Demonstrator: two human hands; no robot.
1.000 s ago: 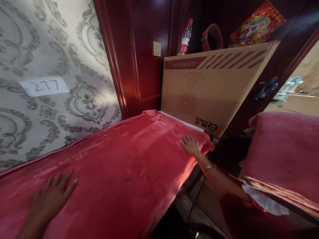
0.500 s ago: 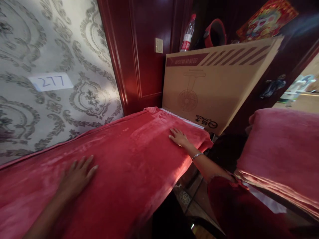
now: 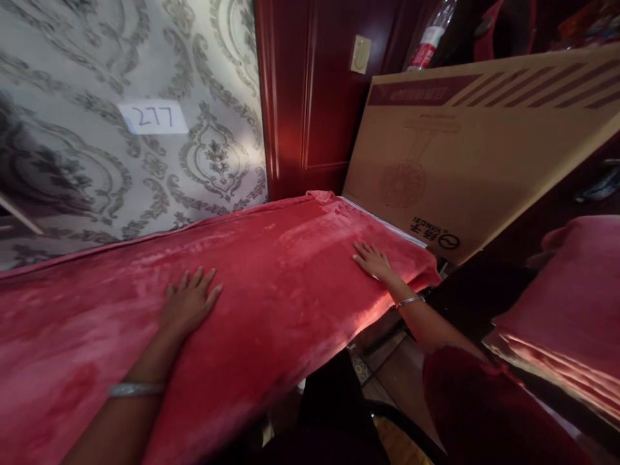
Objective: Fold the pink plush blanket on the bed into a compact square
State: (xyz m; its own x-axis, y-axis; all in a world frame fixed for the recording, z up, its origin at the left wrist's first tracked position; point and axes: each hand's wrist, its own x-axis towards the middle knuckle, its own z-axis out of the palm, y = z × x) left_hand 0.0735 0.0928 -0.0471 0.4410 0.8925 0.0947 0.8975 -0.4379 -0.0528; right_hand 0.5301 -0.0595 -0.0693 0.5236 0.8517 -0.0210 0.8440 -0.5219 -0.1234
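Red blanket point(image 3: 271, 284) under "277" label point(image 3: 154, 117)

White paper slip point(image 3: 153, 117) stuck on the patterned wallpaper point(image 3: 72, 64): handwritten "277" in blue. Cardboard box point(image 3: 475, 148) leaning beyond my bed, printed upside down: "YANGZI" in small black letters beside a round logo, with larger characters I couldn't make out. Its maroon banner text was too faint. Bottle point(image 3: 429, 45) label was unreadable.

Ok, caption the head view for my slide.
Left hand and right hand flat on a red blanket beside a cardboard box.
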